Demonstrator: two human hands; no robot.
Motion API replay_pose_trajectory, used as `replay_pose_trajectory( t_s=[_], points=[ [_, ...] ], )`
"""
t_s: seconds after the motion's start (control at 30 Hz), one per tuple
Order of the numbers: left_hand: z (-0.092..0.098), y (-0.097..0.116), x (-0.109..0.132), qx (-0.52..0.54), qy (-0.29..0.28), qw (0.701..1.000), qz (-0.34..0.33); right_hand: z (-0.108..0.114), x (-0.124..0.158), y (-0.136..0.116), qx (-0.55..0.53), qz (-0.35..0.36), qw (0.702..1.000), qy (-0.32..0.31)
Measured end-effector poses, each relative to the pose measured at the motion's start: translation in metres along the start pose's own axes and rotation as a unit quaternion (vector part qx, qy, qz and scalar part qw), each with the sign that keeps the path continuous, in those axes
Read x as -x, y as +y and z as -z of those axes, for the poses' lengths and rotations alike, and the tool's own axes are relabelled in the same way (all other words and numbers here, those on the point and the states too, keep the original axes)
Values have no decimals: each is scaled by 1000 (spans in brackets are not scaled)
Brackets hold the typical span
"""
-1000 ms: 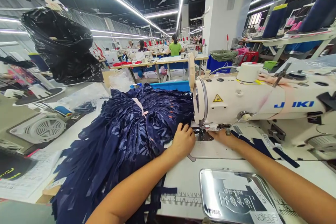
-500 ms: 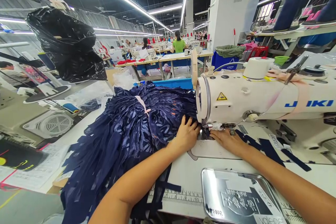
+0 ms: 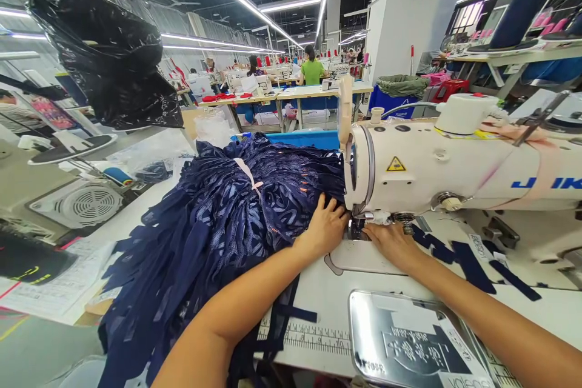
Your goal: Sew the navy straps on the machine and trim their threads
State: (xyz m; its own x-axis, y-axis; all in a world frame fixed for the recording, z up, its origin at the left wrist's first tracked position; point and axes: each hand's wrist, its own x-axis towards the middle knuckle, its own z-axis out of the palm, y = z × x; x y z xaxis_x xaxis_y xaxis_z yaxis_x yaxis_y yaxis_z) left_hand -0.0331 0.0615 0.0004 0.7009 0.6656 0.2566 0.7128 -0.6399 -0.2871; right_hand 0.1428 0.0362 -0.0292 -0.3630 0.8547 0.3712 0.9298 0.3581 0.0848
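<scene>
My left hand (image 3: 324,227) rests at the left of the presser foot, its fingers spread and bent over navy fabric. My right hand (image 3: 391,244) is at the other side of the foot, fingers together and their tips at a small dark piece of navy fabric (image 3: 357,230) beneath the needle area. Exactly how the fingertips meet that piece is hard to see. Above both hands is the head of a white sewing machine (image 3: 409,157). A large bundle of navy lace pieces (image 3: 227,212), tied with a pale strip (image 3: 248,173), lies left of the machine.
Navy strips (image 3: 473,267) lie on the machine bed at right. A shiny metal tin lid (image 3: 409,339) sits at the front edge beside a printed ruler (image 3: 313,339). A black plastic bag (image 3: 104,54) hangs at left. Farther off, a person in green (image 3: 311,70) sits among other machines.
The view has shifted slightly, so the machine appears a little farther right. Both hands stay beside the presser foot with almost the same posture.
</scene>
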Motion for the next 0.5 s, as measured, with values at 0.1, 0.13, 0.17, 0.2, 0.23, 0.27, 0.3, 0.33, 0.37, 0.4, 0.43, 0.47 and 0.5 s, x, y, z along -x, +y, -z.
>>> replay_pose_trajectory(
  t_s=[0.1,0.13,0.17,0.2,0.23,0.27,0.3,0.33,0.37,0.4,0.43,0.47,0.5],
  points=[
    [-3,-1,-2,5,3,1000,-2,-2,1,0,20,-9,1000,-9],
    [-3,-2,-3,6,2,1000,-2,-3,0,0,27,-8,1000,-10],
    [-4,-3,-4,7,-1,1000,-2,-3,0,0,32,-7,999,-10],
    [-5,-4,-5,7,-3,1000,-2,-3,-1,0,35,-4,999,-10],
    [-5,-4,-6,8,-4,1000,-1,-4,-2,0,36,0,999,-8],
    [-5,-4,-7,9,-5,1000,0,-5,-2,1,37,2,999,-5],
    [-5,-3,-8,10,-5,1000,2,-6,-3,1,38,4,999,0],
    [-4,-2,-8,10,-6,1000,5,-7,-3,2,39,9,999,7],
    [-2,1,-8,8,-10,1000,9,-8,-3,2,37,14,999,17],
    [1,5,-6,6,-16,1000,16,-10,-2,3,33,22,999,28],
    [5,10,-2,1,-24,999,25,-12,-2,4,28,31,998,39],
    [10,15,4,-3,-29,999,29,-14,-1,5,19,42,998,50],
    [16,20,12,-3,-27,999,26,-17,0,7,11,53,997,62]
  ],
)
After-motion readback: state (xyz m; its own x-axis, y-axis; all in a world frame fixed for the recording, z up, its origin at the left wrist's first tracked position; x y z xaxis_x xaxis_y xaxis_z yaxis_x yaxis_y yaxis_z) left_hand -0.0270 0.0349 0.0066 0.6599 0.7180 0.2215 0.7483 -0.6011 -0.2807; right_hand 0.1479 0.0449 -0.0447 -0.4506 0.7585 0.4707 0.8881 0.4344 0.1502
